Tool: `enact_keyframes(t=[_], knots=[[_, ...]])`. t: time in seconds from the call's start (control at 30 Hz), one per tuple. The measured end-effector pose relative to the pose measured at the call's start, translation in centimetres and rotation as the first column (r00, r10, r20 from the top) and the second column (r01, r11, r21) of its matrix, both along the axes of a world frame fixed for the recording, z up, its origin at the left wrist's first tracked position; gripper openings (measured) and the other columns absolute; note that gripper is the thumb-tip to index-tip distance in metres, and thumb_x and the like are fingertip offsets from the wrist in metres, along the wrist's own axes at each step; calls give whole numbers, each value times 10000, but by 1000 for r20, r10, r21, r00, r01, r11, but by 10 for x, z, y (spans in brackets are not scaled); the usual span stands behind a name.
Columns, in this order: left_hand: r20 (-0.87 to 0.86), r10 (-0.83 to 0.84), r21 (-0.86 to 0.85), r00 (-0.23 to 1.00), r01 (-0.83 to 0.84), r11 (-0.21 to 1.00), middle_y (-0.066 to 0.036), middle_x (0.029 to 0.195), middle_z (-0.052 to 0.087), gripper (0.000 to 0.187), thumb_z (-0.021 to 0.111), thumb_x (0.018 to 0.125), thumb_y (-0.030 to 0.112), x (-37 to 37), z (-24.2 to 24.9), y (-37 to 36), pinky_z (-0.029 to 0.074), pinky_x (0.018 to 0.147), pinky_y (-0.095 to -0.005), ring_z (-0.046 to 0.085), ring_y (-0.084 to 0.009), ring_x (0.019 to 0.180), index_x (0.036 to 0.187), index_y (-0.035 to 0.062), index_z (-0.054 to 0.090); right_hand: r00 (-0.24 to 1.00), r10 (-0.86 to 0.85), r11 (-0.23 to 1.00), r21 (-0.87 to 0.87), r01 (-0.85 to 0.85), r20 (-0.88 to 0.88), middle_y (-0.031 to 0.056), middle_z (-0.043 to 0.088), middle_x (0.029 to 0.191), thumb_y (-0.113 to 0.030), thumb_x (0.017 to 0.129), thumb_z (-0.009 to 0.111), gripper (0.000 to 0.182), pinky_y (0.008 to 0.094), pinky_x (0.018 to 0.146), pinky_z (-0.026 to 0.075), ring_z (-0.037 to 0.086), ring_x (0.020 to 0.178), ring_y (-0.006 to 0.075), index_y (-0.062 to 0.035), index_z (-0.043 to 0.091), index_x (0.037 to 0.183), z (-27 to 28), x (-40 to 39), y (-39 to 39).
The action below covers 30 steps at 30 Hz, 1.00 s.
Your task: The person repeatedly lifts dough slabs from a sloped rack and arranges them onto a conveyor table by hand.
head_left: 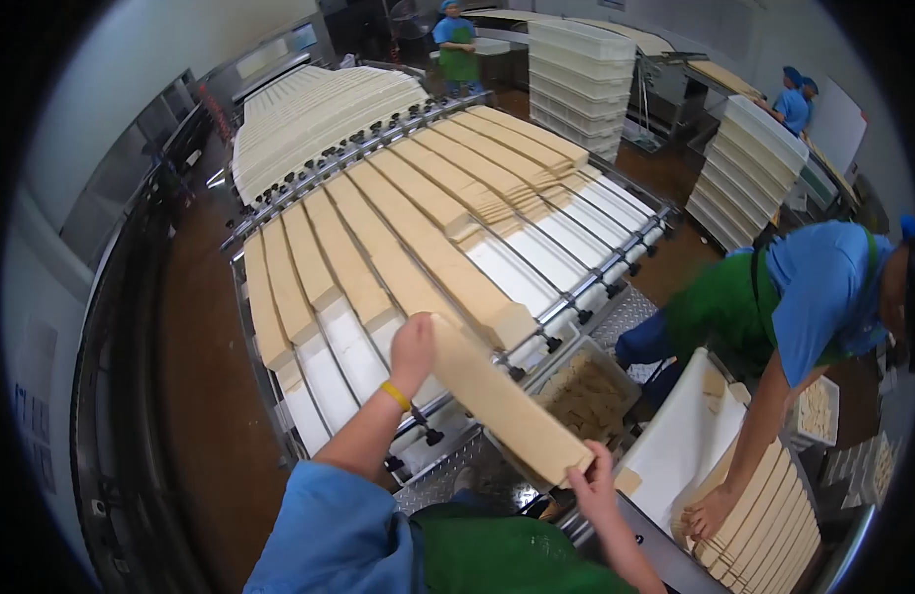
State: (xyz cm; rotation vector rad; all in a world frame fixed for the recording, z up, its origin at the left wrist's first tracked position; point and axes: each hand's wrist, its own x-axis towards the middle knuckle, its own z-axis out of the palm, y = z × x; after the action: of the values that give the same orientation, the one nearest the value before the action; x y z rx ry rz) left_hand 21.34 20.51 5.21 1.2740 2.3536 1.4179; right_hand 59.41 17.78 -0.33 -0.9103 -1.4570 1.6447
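A long stack of flat beige sheets (507,401) is held aslant between my two hands, above the near end of the conveyor. My left hand (414,354), with a yellow band at the wrist, grips its upper left end. At its lower right end, my right hand (594,477) has its fingers closed round the corner. Long rows of similar beige sheets (378,233) lie between metal rods on the white conveyor (541,262). Under the held stack's right side is a bin of beige scraps (586,391).
At the right, a co-worker (774,287) in a green apron leans over, one hand on a row of beige stacks (764,525). White crates (579,79) stand behind the conveyor, others (744,168) at the right. Further people stand in the background.
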Motion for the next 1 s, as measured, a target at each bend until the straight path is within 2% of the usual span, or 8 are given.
enact_keyframes(t=[0.2,0.33,0.5,0.6,0.67,0.77,0.9,1.0], knots=[[121,191,-78,974,-183,980,-196,850,645,274,492,932,241,-115,-53,-61,481,722,-395,624,-337,807,943,1,625,966,210,977,9,-214,151,130,435,1206,-96,884,598,497,324,920,432,495,1089,205,-29,373,1322,12,-97,-39],[126,147,-65,981,-140,988,-191,810,637,270,488,934,230,-164,-65,-83,477,698,-399,612,-330,752,896,-3,618,902,355,930,5,-368,245,167,434,1205,-100,874,605,534,337,919,432,500,1075,237,-29,350,1339,9,-138,-60],[-252,-75,-336,965,-15,942,-201,885,583,153,550,857,146,-215,-78,-88,465,776,-437,562,-368,872,905,17,617,849,460,887,-104,-449,258,182,441,1190,-58,860,576,563,336,905,439,508,1065,243,-35,314,1357,21,-201,-74],[-436,87,-59,896,-125,990,-185,925,588,171,588,800,82,-224,-67,-91,457,814,-436,554,-364,913,960,23,613,848,474,879,-189,-438,237,183,479,1160,-50,872,542,557,332,827,481,567,956,226,-64,305,1376,31,-241,-61],[-431,106,-7,896,-121,993,-172,946,589,241,619,744,31,-222,-62,-97,449,857,-429,549,-353,956,985,21,607,895,428,904,-71,-422,123,170,524,1094,-70,874,569,557,325,770,492,579,888,204,-63,327,1376,-18,-270,-56],[-388,39,45,921,-23,999,-172,955,594,179,624,748,31,-206,-68,-109,457,849,-422,558,-349,946,926,22,615,858,419,901,-17,-434,297,146,564,1005,-94,870,602,558,308,737,487,578,831,184,-54,354,1367,-17,-308,-45],[-250,-60,116,966,91,989,-162,947,607,67,628,767,38,-156,-51,-121,472,799,-407,573,-347,909,833,33,619,804,462,886,-164,-433,375,111,558,1129,-14,860,589,498,287,858,476,559,1019,158,-28,405,1322,-14,-298,-43],[-178,-199,159,964,228,961,-157,895,611,71,627,775,39,-119,-48,-127,478,763,-394,586,-339,872,844,30,614,847,532,787,-353,-505,-26,99,566,1165,7,848,576,483,303,879,479,572,1033,163,-38,427,1306,-6,-250,-35]])
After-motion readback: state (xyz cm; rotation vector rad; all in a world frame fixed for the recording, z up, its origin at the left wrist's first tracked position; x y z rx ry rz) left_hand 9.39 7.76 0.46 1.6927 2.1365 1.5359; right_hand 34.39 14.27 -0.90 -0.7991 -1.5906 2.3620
